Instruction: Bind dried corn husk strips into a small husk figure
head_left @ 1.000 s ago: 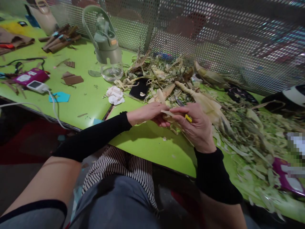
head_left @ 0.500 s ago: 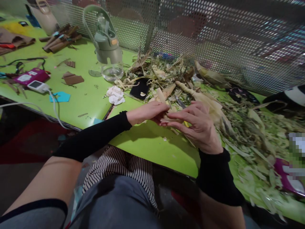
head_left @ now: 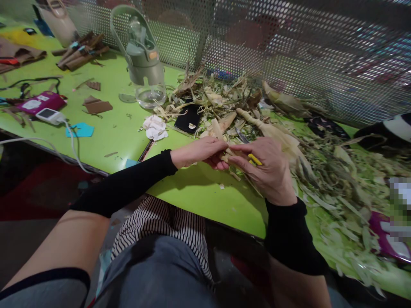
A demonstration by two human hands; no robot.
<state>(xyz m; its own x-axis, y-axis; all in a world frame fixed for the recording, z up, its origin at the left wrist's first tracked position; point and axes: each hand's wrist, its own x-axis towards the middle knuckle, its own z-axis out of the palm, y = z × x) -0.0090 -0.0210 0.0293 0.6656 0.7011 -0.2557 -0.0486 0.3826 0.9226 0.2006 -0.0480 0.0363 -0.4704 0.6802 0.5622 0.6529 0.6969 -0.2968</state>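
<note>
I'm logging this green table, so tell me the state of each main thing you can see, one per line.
Left hand: fingers curled, holding a pale piece
Right hand: fingers seem to pinch that piece
Bottle: upright
Black phone-like slab: lying flat
White tissue: crumpled
White device: cable attached
Brown rolls: lying grouped
Leaf scraps: loosely heaped

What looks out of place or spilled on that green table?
The black phone-like slab lies against the plant scraps, with a pale flake on it, so it might get swept up. Loose shavings look spilled toward the near edge of the table at right.
</note>
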